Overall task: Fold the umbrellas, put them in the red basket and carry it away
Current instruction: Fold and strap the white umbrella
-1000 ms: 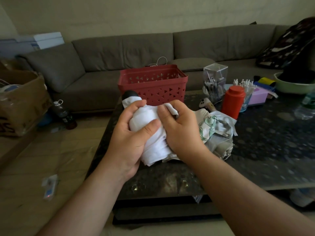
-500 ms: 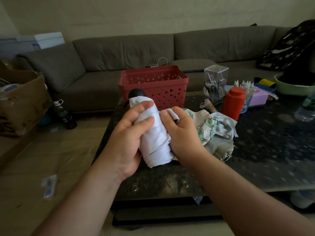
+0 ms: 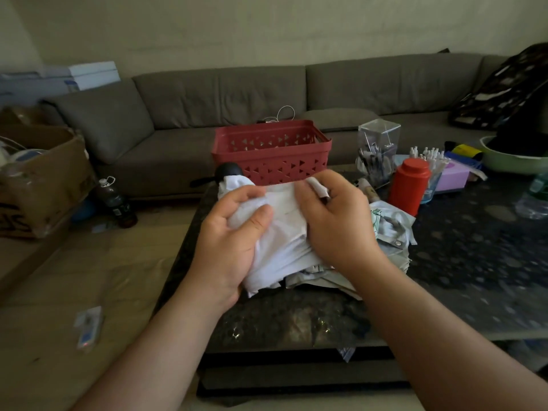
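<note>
Both hands, left hand (image 3: 228,241) and right hand (image 3: 335,223), grip the white umbrella (image 3: 284,232) between them.

Brightness: we see a dim room under soft, flat, greenish-grey light.
Source: none is visible to us.
Shadows: faint and diffuse — darkest under the coffee table (image 3: 462,262).
Glare: small glints on the glossy tabletop's near edge.
Blur: the left hand (image 3: 228,241) and right hand (image 3: 335,223) look slightly smeared; we find fine detail soft throughout.
Distortion: wide-angle bending — the sofa (image 3: 237,93) back bows and the forearms stretch toward the lower corners.
</note>
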### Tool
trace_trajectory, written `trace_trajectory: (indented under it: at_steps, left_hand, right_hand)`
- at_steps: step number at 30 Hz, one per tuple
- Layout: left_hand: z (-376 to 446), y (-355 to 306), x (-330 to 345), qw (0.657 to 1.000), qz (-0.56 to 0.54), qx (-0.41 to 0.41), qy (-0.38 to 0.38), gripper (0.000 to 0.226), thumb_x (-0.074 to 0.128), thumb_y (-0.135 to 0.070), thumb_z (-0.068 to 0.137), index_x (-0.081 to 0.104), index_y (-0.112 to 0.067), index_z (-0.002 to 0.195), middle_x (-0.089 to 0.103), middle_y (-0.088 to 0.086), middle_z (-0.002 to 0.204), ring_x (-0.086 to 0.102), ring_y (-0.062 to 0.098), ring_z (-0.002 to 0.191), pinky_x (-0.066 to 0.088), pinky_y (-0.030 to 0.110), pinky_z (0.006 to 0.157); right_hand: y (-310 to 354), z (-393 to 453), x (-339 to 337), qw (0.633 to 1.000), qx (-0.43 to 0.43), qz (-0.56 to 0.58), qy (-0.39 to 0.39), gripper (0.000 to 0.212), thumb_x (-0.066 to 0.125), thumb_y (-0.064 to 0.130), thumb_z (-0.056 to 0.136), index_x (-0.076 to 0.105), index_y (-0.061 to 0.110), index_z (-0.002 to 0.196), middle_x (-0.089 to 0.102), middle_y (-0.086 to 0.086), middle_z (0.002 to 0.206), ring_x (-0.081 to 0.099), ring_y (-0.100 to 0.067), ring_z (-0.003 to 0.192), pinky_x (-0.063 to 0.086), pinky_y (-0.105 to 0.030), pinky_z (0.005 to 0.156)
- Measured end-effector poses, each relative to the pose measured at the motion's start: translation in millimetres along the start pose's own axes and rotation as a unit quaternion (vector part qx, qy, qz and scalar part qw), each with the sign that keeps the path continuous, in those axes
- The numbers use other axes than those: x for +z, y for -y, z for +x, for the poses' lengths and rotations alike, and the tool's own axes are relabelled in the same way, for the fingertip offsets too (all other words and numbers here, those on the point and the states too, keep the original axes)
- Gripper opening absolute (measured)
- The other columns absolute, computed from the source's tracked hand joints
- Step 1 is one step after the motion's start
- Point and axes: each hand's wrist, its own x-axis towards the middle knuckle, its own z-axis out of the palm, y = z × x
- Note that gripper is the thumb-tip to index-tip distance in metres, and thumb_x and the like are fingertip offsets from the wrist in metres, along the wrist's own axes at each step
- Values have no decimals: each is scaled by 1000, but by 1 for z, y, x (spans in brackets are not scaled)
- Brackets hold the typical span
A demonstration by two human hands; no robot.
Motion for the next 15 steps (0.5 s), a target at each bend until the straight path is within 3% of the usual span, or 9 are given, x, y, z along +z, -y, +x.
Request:
trace_trajectory:
  at_steps: [6, 9, 12, 15]
  left_hand:
    - [-9, -3, 8, 987, -151, 17, 53, 40, 76, -9, 77, 76, -39, 103, 72, 3, 119, 76, 27, 99, 63, 43, 71]
    - [-11, -5, 8, 988, -133, 22, 77, 48, 75, -4, 74, 75, -40, 105, 70, 7, 120, 76, 27, 92, 63, 44, 66]
    - [-13, -8, 11, 989, -86, 60, 107, 54, 78, -3, 73, 73, -43, 109, 73, 1, 110, 75, 28, 84, 62, 45, 63]
    - [-14, -8, 13, 986, -39, 109, 117, 63, 83, -17, 69, 69, -49, 122, 67, 2, 134, 71, 38, 111, 62, 58, 81]
  right_hand:
    - [-10, -12, 25, 978, 85, 190, 25, 30, 63, 23, 104, 55, 15, 76, 54, 2, 70, 51, -11, 69, 45, -34, 61]
    - [-5, -21, 33, 957, 131, 256, 50, 27, 58, 12, 107, 52, 10, 80, 53, 4, 67, 51, -9, 64, 46, -28, 57]
    - [-1, -24, 38, 941, 157, 295, 53, 23, 56, 11, 108, 52, 8, 85, 53, -6, 73, 52, -21, 72, 46, -34, 61]
    - [2, -28, 36, 919, 204, 332, 59, 18, 52, 17, 111, 61, 15, 95, 66, -6, 83, 63, -26, 82, 55, -37, 68]
